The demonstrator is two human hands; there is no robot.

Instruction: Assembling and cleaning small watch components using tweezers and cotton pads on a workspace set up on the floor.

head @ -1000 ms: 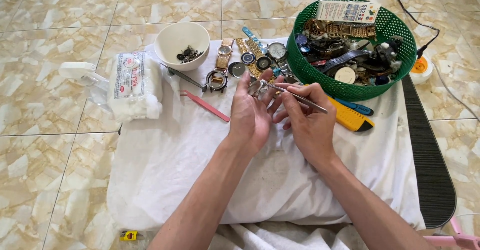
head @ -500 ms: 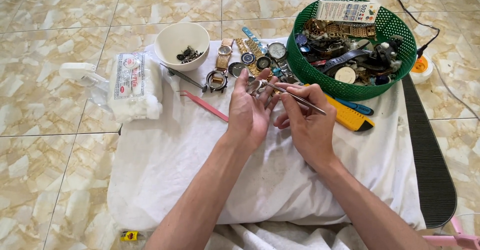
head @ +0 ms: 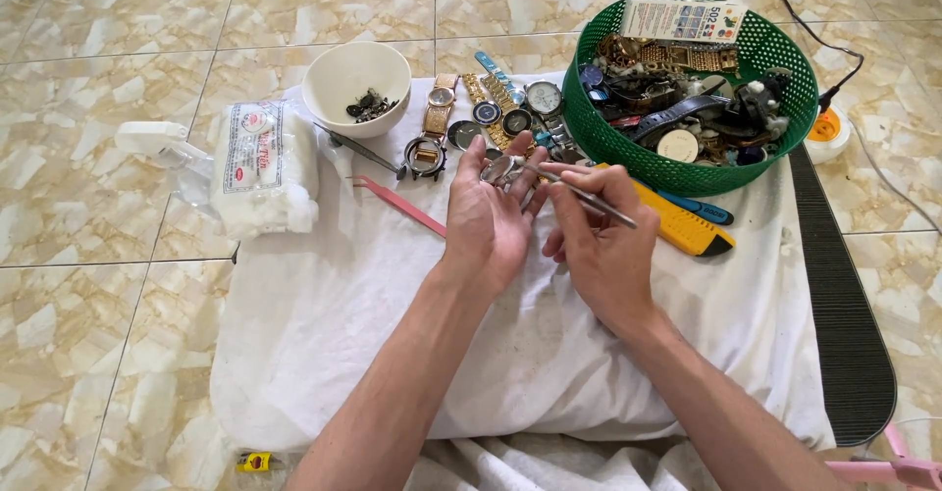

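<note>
Two hands at work on a small metal watch part over a white cloth (head: 392, 305).
Left hand (head: 488, 218) cups the watch part (head: 502, 169) in its fingers; right hand (head: 599, 246) pinches metal tweezers (head: 579, 192), tips touching it, beside the green basket (head: 687, 172).

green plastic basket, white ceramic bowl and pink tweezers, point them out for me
green plastic basket (head: 589, 136), head view, on the front wall of its mesh side
white ceramic bowl (head: 334, 71), head view, on the bare inner wall at the left
pink tweezers (head: 402, 207), head view, on the middle of the shaft
</note>
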